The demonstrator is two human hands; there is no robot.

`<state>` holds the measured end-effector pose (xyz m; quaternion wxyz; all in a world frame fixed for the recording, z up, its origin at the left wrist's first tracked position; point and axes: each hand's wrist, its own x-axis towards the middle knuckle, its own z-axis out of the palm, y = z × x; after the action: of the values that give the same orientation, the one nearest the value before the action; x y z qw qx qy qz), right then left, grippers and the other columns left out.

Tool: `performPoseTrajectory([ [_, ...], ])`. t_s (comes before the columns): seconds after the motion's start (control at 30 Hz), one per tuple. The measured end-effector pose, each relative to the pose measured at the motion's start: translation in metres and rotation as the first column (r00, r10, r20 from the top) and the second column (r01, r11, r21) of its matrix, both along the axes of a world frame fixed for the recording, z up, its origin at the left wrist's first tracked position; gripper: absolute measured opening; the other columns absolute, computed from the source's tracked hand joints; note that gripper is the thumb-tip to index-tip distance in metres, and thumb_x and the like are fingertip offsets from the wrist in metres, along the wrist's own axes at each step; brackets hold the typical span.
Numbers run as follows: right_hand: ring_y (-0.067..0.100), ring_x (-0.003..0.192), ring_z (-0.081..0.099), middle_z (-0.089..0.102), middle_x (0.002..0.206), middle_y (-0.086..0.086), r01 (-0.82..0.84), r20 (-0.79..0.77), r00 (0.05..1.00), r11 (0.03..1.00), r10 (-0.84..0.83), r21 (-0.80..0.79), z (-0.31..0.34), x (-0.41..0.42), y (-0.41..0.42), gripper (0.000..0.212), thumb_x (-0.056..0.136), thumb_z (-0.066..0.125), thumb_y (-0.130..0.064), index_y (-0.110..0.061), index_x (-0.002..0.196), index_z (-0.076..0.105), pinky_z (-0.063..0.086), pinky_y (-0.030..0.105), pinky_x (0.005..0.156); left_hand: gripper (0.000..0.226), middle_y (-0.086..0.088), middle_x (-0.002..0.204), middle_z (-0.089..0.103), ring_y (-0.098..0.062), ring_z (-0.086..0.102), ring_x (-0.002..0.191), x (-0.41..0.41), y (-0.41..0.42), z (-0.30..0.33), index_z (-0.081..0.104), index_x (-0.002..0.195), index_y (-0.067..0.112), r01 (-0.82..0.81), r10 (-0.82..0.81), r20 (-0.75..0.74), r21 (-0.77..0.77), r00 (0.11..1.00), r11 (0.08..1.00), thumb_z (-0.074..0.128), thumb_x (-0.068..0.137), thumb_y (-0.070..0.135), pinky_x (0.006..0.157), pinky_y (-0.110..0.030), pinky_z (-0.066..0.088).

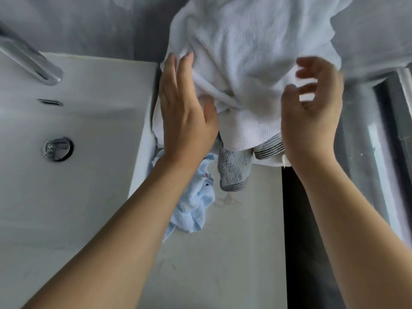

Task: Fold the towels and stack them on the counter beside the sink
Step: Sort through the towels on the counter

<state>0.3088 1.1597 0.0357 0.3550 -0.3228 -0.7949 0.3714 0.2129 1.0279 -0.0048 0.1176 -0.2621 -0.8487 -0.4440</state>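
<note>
A big crumpled white towel (pixel 249 54) lies heaped at the back of the counter (pixel 234 253), right of the sink (pixel 73 130). My left hand (pixel 185 108) lies flat with straight fingers on the towel's left edge. My right hand (pixel 312 103) hovers at the towel's right side, fingers spread and loosely curled, blurred, holding nothing. Under the white towel pokes out a grey towel (pixel 234 170) with dark stripes. A light blue towel (pixel 191 206) lies crumpled on the counter beside the sink's rim, partly under my left forearm.
A chrome faucet (pixel 33 63) reaches over the white basin, with the drain (pixel 58 148) below it. A grey wall stands behind. The counter ends at a dark gap (pixel 294 219) on the right, beside a glass panel and floor.
</note>
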Motion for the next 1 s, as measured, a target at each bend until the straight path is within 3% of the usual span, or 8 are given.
performPoseTrajectory([
  [0.1, 0.025, 0.125, 0.038, 0.035, 0.141, 0.012, -0.016, 0.175, 0.984, 0.977, -0.022, 0.213, -0.004, -0.018, 0.019, 0.072, 0.079, 0.059, -0.020, -0.015, 0.147, 0.037, 0.023, 0.029, 0.113, 0.070, -0.016, 0.136, 0.050, -0.037, 0.047, 0.123, -0.010, 0.012, 0.001, 0.042, 0.146, 0.004, -0.092, 0.093, 0.004, -0.061, 0.996, 0.994, 0.062, 0.078, 0.008, 0.103, -0.039, 0.035],
  [0.17, 0.029, 0.138, 0.026, 0.022, 0.152, 0.019, -0.029, 0.205, 0.979, 0.975, -0.017, 0.220, -0.001, -0.027, 0.026, 0.077, 0.078, 0.059, -0.024, -0.016, 0.150, 0.032, 0.017, 0.038, 0.117, 0.054, -0.012, 0.117, 0.055, -0.034, 0.049, 0.107, -0.014, 0.012, 0.003, 0.058, 0.128, 0.011, -0.158, 0.160, 0.015, -0.087, 0.987, 0.984, 0.062, 0.075, 0.020, 0.089, -0.039, 0.035],
  [0.33, 0.027, 0.133, 0.041, 0.038, 0.148, 0.013, -0.044, 0.120, 0.993, 0.921, -0.003, 0.386, -0.004, -0.031, 0.039, 0.036, 0.079, 0.060, -0.018, -0.004, 0.112, 0.060, 0.034, 0.043, 0.108, 0.007, -0.006, 0.100, 0.046, -0.026, 0.044, 0.092, -0.007, -0.002, 0.010, 0.049, 0.075, 0.013, -0.096, 0.098, -0.010, 0.091, 0.995, 0.991, 0.051, 0.068, 0.012, 0.084, -0.036, 0.035],
  [0.5, 0.024, 0.106, 0.058, 0.062, 0.113, 0.010, 0.013, -0.098, 0.995, 0.900, 0.033, 0.435, 0.003, -0.021, 0.036, 0.014, 0.086, 0.055, -0.003, 0.002, 0.097, 0.062, 0.047, 0.036, 0.090, 0.038, -0.009, 0.111, 0.042, -0.028, 0.048, 0.101, -0.005, -0.006, 0.011, 0.051, 0.108, 0.000, -0.039, -0.025, 0.202, 0.308, 0.979, 0.951, 0.051, 0.073, 0.014, 0.086, -0.047, 0.045],
  [0.6, 0.020, 0.088, 0.055, 0.056, 0.099, -0.004, -0.013, -0.149, 0.986, 0.922, 0.076, 0.387, 0.010, -0.009, 0.021, 0.016, 0.088, 0.048, 0.002, 0.001, 0.102, 0.055, 0.042, 0.028, 0.079, 0.060, -0.008, 0.125, 0.035, -0.028, 0.042, 0.120, -0.012, -0.003, 0.015, 0.048, 0.129, 0.007, -0.087, 0.018, 0.315, 0.206, 0.949, 0.975, 0.056, 0.072, 0.025, 0.101, -0.030, 0.039],
  [0.73, -0.002, 0.069, 0.041, 0.043, 0.086, -0.017, -0.141, -0.227, 0.956, 0.969, 0.186, 0.203, 0.016, 0.006, -0.005, 0.023, 0.094, 0.040, 0.001, -0.017, 0.108, 0.037, 0.034, 0.021, 0.067, 0.033, -0.013, 0.127, 0.048, -0.033, 0.045, 0.115, -0.017, -0.005, 0.009, 0.059, 0.103, 0.004, -0.090, 0.089, 0.170, 0.001, 0.981, 0.996, 0.060, 0.078, 0.025, 0.096, -0.026, 0.032],
  [0.87, 0.010, 0.051, 0.037, 0.038, 0.058, -0.011, -0.137, -0.187, 0.975, 0.986, 0.118, -0.091, 0.009, 0.031, -0.018, 0.036, 0.084, 0.035, -0.006, -0.022, 0.113, 0.048, 0.032, 0.029, 0.054, 0.010, 0.015, 0.079, 0.049, -0.004, 0.044, 0.071, 0.002, -0.025, 0.022, 0.046, 0.086, 0.012, 0.025, -0.094, 0.191, 0.335, 0.977, 0.942, 0.050, 0.081, 0.004, 0.063, -0.023, 0.038],
  [1.0, 0.015, 0.080, 0.051, 0.052, 0.085, -0.001, -0.330, 0.136, 0.932, 0.942, 0.335, -0.058, -0.004, 0.058, -0.017, 0.085, 0.073, 0.051, -0.009, -0.022, 0.152, 0.023, 0.046, 0.031, 0.076, 0.027, 0.015, 0.067, 0.037, -0.005, 0.032, 0.063, 0.032, -0.038, 0.032, 0.037, 0.073, 0.022, 0.030, -0.228, 0.340, 0.501, 0.912, 0.865, 0.046, 0.084, -0.001, 0.056, -0.020, 0.030],
])
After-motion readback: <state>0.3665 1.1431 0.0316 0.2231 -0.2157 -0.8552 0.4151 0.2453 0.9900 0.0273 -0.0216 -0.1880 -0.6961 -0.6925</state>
